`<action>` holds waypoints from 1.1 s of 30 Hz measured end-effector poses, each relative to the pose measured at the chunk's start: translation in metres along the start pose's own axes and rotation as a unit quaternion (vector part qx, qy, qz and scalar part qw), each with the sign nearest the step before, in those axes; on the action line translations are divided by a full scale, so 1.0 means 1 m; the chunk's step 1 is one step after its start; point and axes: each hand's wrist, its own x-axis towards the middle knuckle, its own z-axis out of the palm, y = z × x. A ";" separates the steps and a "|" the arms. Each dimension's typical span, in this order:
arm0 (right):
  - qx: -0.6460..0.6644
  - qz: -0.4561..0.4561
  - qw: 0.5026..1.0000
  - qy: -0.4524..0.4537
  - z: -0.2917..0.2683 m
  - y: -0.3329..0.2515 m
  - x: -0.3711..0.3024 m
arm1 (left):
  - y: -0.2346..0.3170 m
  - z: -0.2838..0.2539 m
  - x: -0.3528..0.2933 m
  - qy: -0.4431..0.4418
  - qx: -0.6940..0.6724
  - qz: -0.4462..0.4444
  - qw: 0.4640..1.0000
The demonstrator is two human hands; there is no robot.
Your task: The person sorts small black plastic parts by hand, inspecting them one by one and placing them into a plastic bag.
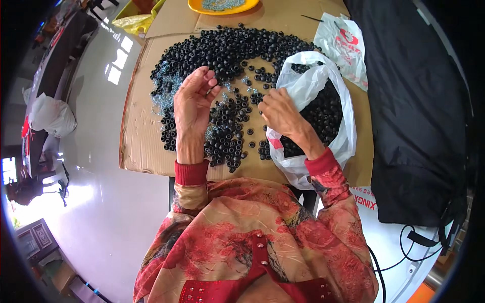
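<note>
Small black round pieces with holes, like beads (217, 48), lie in a wide heap on a cardboard sheet (139, 146). Tiny pale-blue clear bits (162, 98) are mixed in on the left side. My left hand (192, 108) is over the heap with its fingers curled in; anything between the fingertips is too small to make out. My right hand (283, 113) is closed, knuckles up, at the left rim of a white plastic bag (345, 123). More black pieces (323, 113) fill the bag. What the right fingers hold is hidden beneath them.
An orange-yellow dish (242, 9) of pale-blue bits stands at the far edge. A flattened white bag with red print (343, 48) lies at the far right. Beyond the cardboard's right edge is a large black fabric case (414, 111). A yellow bag (134, 22) sits far left.
</note>
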 end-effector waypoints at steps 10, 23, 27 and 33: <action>0.402 0.167 0.893 0.112 -0.051 -0.013 0.033 | -0.011 0.014 -0.011 -0.070 0.037 -0.064 0.995; 0.461 0.091 0.862 0.189 -0.082 -0.039 0.044 | -0.021 0.040 -0.046 -0.222 -0.176 -0.159 0.946; 0.374 0.033 0.910 0.175 -0.092 -0.034 0.060 | -0.015 0.036 -0.041 -0.209 -0.149 -0.098 0.961; 0.372 0.168 0.905 0.119 -0.066 0.001 0.070 | 0.020 -0.003 -0.016 -0.109 -0.183 -0.011 0.977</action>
